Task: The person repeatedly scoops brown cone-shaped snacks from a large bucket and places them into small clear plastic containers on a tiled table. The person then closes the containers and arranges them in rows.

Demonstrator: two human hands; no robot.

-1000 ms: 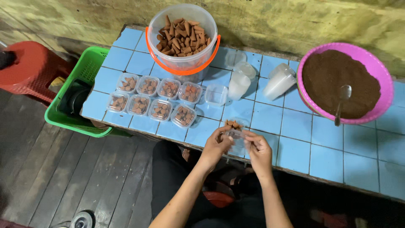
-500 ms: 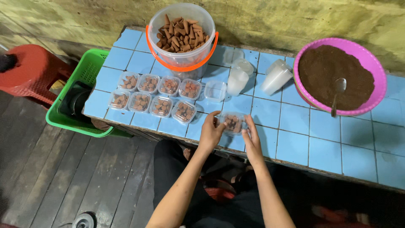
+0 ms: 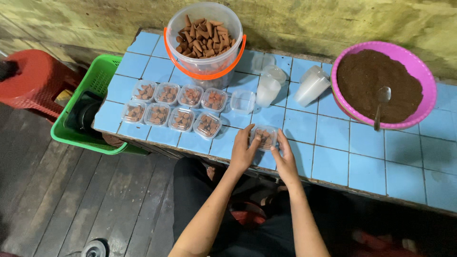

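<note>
I see both hands closed on one small clear box of brown cones (image 3: pixel 264 137) resting on the blue-tiled counter (image 3: pixel 362 152): left hand (image 3: pixel 243 153) fingers curled against its left side, right hand (image 3: pixel 284 161) fingers pressing its right side. Just left of this box, eight filled boxes (image 3: pixel 172 107) sit in two rows; an orange-rimmed bucket of cones (image 3: pixel 204 38) stands beyond them.
</note>
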